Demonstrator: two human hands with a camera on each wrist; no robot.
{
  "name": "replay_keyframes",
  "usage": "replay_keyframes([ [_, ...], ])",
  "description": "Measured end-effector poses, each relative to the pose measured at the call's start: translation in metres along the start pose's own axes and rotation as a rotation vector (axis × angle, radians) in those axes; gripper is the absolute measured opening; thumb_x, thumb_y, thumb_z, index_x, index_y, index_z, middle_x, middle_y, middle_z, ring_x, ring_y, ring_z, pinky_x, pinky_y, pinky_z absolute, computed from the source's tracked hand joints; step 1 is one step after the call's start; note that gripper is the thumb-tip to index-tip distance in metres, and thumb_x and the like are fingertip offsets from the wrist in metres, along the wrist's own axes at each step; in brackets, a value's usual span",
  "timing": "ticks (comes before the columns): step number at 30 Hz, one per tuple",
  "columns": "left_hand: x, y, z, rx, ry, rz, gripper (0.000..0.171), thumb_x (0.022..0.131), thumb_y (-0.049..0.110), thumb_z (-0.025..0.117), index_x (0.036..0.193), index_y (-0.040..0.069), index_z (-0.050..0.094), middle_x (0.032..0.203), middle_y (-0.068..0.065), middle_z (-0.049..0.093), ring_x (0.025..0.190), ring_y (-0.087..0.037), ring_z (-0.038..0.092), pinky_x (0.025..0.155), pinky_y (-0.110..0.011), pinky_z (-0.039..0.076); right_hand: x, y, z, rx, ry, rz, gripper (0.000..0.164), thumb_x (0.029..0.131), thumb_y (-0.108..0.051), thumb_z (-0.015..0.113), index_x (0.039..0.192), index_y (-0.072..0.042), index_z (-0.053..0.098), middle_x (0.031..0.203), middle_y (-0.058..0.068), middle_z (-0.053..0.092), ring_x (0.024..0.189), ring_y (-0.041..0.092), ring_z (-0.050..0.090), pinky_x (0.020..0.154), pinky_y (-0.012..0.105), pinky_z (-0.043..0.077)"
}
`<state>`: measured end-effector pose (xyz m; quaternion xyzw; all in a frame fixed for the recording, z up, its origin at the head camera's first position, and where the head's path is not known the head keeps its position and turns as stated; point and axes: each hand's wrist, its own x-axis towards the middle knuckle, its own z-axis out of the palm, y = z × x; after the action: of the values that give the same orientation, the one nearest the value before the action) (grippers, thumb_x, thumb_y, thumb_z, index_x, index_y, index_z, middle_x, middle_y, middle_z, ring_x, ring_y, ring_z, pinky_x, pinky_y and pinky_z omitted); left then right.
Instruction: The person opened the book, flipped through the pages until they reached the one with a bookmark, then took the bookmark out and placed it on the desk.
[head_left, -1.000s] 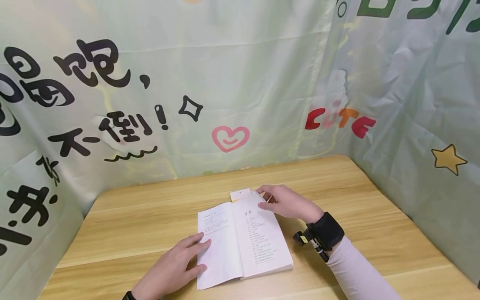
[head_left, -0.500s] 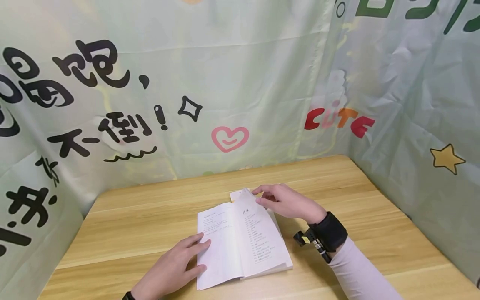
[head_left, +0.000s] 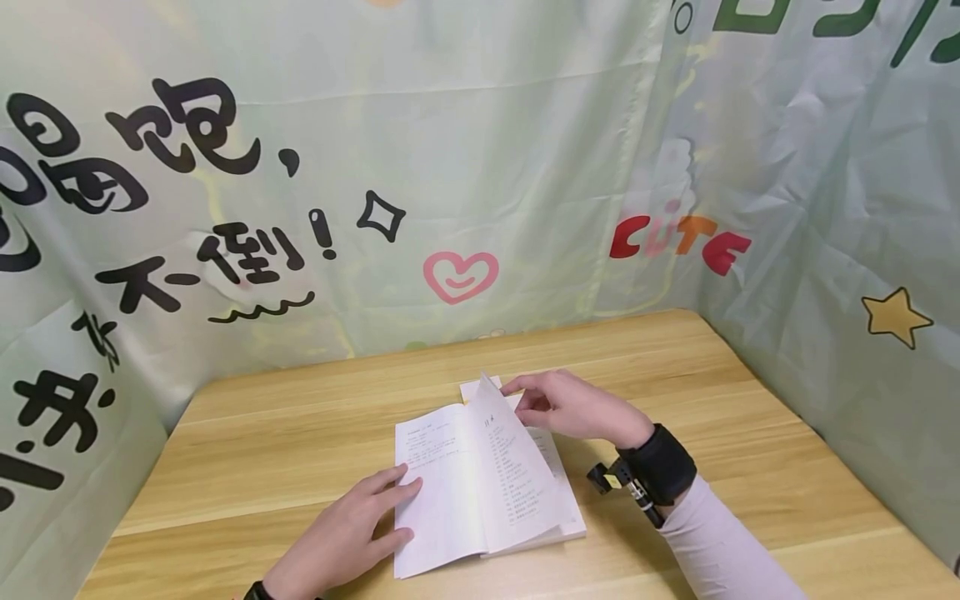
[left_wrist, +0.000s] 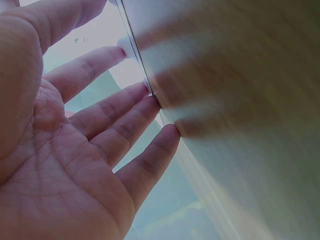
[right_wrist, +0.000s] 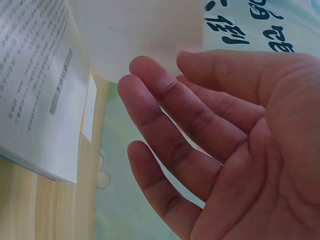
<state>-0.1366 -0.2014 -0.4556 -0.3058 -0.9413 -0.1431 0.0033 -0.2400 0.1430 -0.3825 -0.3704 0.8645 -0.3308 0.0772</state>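
An open book (head_left: 438,508) lies on the wooden table, printed text on both pages. Its right-hand leaf (head_left: 513,483) stands partly raised, bending up toward the spine and baring printed text beneath. At the leaf's outer edge is my right hand (head_left: 581,406), thumb and fingertips close against its underside; the right wrist view shows the blank-looking leaf (right_wrist: 135,35) just beyond the thumb. My left hand (head_left: 348,521) rests on the left page's outer edge, fingers spread. In the left wrist view, fingertips (left_wrist: 172,131) line up along that edge.
A white card (head_left: 470,390) with a yellow strip sticks out from the book's top. Beyond the wooden table (head_left: 300,442) hangs a pale green printed curtain (head_left: 525,167), which continues along both sides. A black wrist strap with a small camera (head_left: 652,467) sits on the right wrist.
The right-hand leaf has lifted from lying flat and its top corner has swung left and up. My right hand shifted slightly left along with it. The left hand stays in place.
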Motion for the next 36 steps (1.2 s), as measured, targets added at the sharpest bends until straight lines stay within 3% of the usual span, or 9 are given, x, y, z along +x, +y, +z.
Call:
replay_keyframes([
  [9,0.000,0.001,-0.001,-0.009,-0.006,-0.005,0.055,0.091,0.038,0.064,0.139,0.014,0.055,0.144,-0.012,0.043,0.128,-0.028,0.043,0.095,-0.044,0.043,0.002,-0.001,0.005,-0.031,-0.025,0.009,0.041,0.089,-0.013,0.068,0.128,-0.005,0.058,0.085,-0.011,0.066,0.078,0.004,0.061,0.073,0.026,0.051],
  [36,0.001,0.000,-0.001,-0.016,-0.032,-0.022,0.055,0.091,0.038,0.064,0.140,0.015,0.054,0.145,-0.011,0.042,0.127,-0.027,0.043,0.095,-0.045,0.043,0.009,-0.005,0.028,0.027,-0.089,0.001,0.037,0.087,-0.013,0.070,0.121,-0.003,0.062,0.080,-0.010,0.065,0.074,0.005,0.062,0.066,0.024,0.052],
])
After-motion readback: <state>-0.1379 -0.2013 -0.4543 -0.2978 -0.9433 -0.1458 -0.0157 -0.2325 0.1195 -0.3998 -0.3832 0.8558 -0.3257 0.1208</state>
